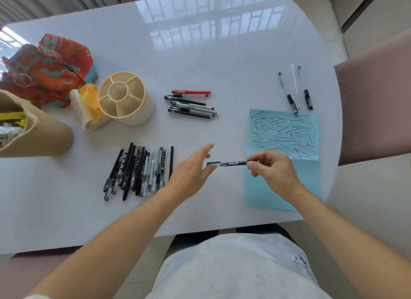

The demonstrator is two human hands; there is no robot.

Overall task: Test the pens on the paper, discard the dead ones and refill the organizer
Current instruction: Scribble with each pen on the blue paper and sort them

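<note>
Just left of right grip (270, 168): pinched pen (231, 163).

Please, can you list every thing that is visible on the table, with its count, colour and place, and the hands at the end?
table: one, white, glossy, under everything.
organizer: one, cream, compartments empty, left of centre.
paper: one, light blue, scribbled, right side.
pen pile: many, mostly black, near left.
pen group: several, black and grey, one red, centre.
three pens: black and clear, beyond the paper.
cloth bag: one, red and teal, far left.
basket: one, tan, left edge.
pen: one, black, held.
left hand: open, beside the pen's end.
right hand: pinches the pen.
</note>
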